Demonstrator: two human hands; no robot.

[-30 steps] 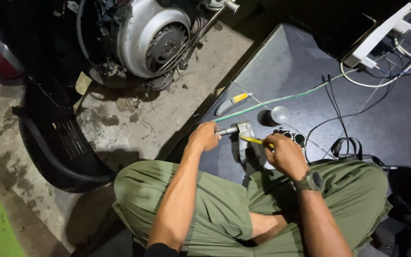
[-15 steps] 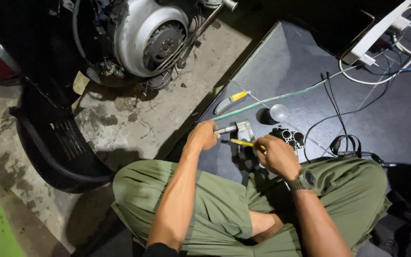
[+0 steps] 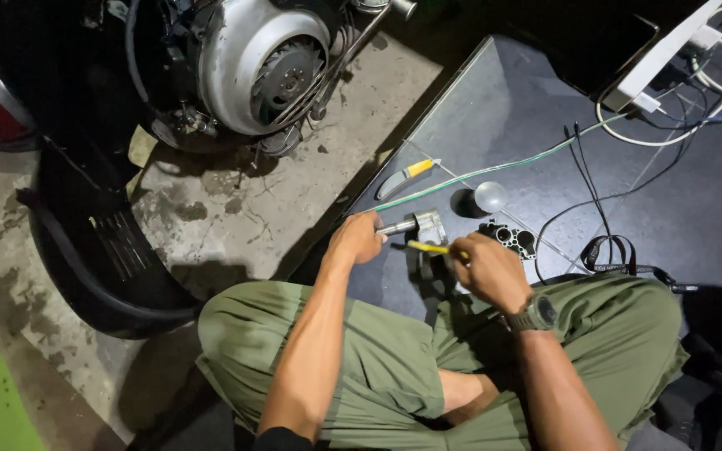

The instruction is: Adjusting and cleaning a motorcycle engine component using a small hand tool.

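My left hand [image 3: 357,240] grips the shaft end of a small grey metal part [image 3: 418,225] that rests on the dark mat [image 3: 545,117] in front of my knees. My right hand [image 3: 488,271] holds a thin yellow-handled tool [image 3: 428,247], its tip pointed at the metal part. A watch [image 3: 535,314] sits on my right wrist. I sit cross-legged in green trousers.
A yellow-handled knife [image 3: 407,175], a round bulb [image 3: 490,196], a black finned block [image 3: 510,238], a green cable [image 3: 495,167], black wires and a white power strip [image 3: 662,54] lie on the mat. A silver engine housing [image 3: 256,63] and black plastic panel [image 3: 94,250] stand left on cracked concrete.
Both hands stay on the metal part and the yellow tool; they have shifted only slightly. The view has drifted a little.
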